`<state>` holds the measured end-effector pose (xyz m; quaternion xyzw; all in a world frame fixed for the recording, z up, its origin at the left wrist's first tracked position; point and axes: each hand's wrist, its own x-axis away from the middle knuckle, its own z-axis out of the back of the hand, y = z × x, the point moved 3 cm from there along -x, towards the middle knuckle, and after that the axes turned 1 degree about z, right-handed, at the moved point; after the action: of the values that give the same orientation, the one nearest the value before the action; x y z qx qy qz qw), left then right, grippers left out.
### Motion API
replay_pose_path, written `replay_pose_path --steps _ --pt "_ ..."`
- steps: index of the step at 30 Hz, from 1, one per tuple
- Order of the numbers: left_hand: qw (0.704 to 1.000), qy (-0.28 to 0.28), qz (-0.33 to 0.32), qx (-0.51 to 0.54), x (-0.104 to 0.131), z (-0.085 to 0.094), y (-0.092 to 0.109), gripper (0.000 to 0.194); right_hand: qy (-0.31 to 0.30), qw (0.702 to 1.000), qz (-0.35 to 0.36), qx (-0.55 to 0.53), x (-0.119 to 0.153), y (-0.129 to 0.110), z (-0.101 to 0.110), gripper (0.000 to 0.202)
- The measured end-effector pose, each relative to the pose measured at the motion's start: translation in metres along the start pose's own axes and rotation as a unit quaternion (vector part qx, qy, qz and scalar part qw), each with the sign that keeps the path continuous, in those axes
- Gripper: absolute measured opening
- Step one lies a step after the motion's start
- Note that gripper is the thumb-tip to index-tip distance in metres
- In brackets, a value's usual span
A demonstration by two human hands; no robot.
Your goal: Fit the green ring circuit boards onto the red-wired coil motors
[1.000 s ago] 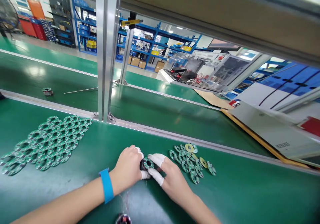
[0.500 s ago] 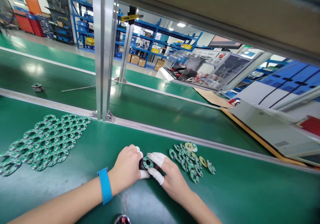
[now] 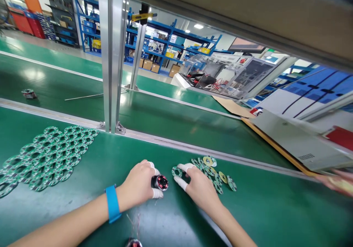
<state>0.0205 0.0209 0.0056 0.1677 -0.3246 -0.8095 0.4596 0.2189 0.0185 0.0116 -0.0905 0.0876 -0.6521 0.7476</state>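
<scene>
My left hand (image 3: pixel 142 182), with white finger cots and a blue wristband, grips a black cylindrical motor part (image 3: pixel 161 182) whose open end shows red windings. To its right, my right hand (image 3: pixel 197 182) pinches a green ring-shaped circuit board (image 3: pixel 177 171) between thumb and finger, apart from the motor part. Just behind the right hand lies a loose pile of green ring boards (image 3: pixel 217 182) with a few yellow rings (image 3: pixel 223 177). A wide array of green ring boards (image 3: pixel 52 158) covers the left of the green bench.
Another wound part (image 3: pixel 134 243) sits at the bottom edge, thin wires beside it. A metal upright (image 3: pixel 111 56) stands behind the bench rail. One more wound part (image 3: pixel 29 93) rests on the belt. At the right edge, another person's blurred hand (image 3: pixel 338 181) shows.
My right hand has moved right, away from the motor part, with the ring board, uncovering the red windings. Another person's hand has come in at the right edge.
</scene>
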Motion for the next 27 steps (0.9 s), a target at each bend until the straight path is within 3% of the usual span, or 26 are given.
replay_pose_path --steps 3,5,8,11,27 --pt "0.992 -0.055 0.027 0.114 0.000 0.008 0.000 0.051 0.036 0.998 0.026 -0.048 0.000 -0.007 0.003 0.040" --pt "0.980 -0.072 0.059 0.176 0.001 0.012 0.001 0.044 0.028 0.987 0.045 -0.149 0.000 -0.016 0.002 0.032" --pt "0.980 -0.038 0.074 0.183 0.001 0.012 0.003 0.014 -0.047 0.949 0.053 -0.308 -0.001 -0.030 -0.007 0.025" --pt "0.985 -0.003 0.058 0.163 0.002 0.004 0.005 0.007 -0.095 0.918 0.046 -0.383 -0.001 -0.040 -0.016 0.022" --pt "0.992 0.054 0.042 0.108 0.009 -0.014 0.012 0.010 -0.030 0.929 0.100 -0.356 0.003 -0.034 -0.030 0.017"
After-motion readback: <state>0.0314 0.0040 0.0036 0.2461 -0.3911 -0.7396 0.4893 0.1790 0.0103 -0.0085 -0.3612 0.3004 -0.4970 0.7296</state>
